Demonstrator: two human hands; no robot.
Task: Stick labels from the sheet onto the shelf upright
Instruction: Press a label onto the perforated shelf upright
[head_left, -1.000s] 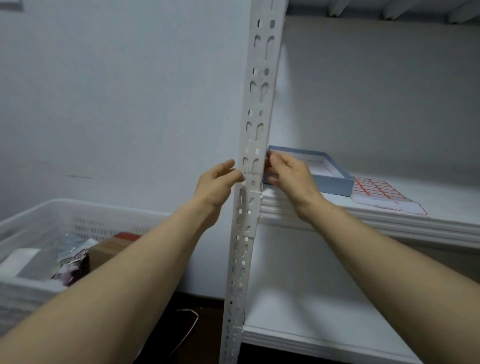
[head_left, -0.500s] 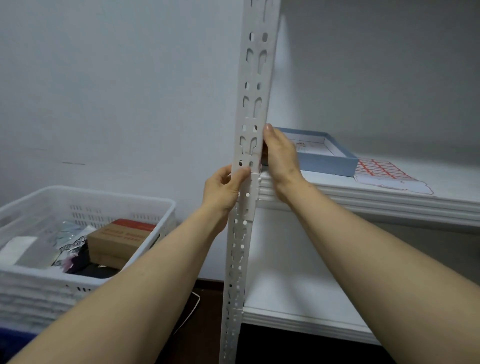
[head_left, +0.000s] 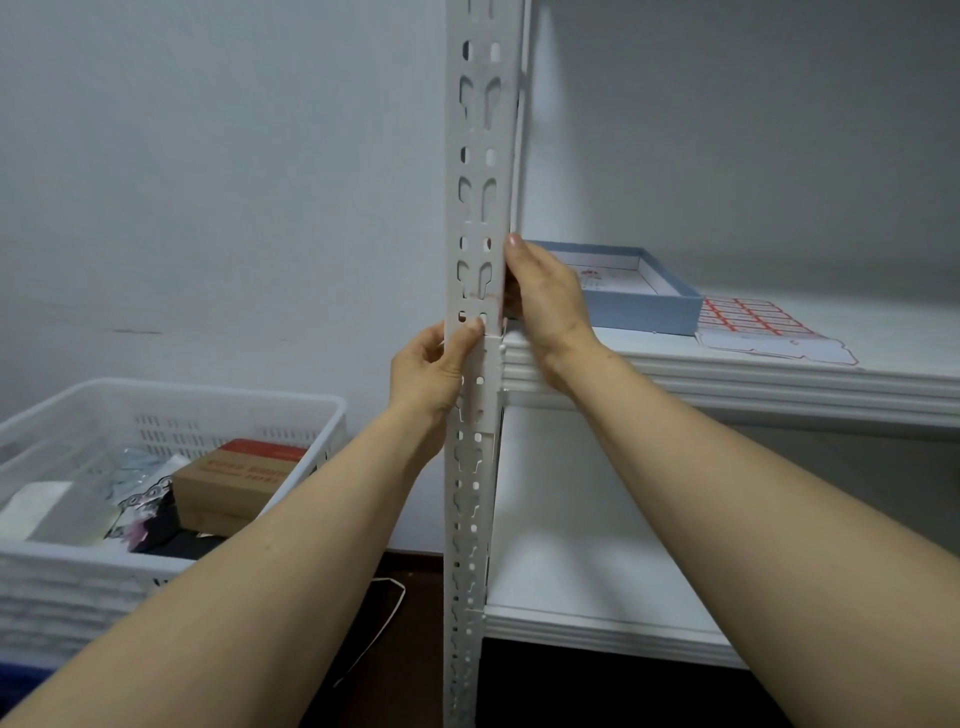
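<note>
The upright (head_left: 480, 156) stands in the middle of the view, a white perforated steel post carrying a shelf (head_left: 727, 374). A pale label (head_left: 480, 262) seems to be laid on its front face just above shelf level, with a faint red line at its lower edge; how well it is stuck down cannot be told.

The left hand (head_left: 431, 369) is closed on the upright just below the label: its thumb is pressed on the front face and its fingers are curled at the left edge. The right hand (head_left: 545, 306) is held open, its straight fingers laid up along the upright's right edge beside the label; its thumb is hidden.

The sheet (head_left: 753, 325) lies flat on the shelf, well to the right, beside a blue tray (head_left: 644, 301), with many red-bordered labels left on it. A white basket (head_left: 171, 410) of oddments is seen at the left.

The labels are judged to be very light, thin and limp, sticky on one side and easily creased or folded onto themselves. Each is best lifted at a corner and held by its edges. The upright is stiff, so firm rubbing can be borne, but its holes give no backing, and a label can be dented or torn there.
</note>
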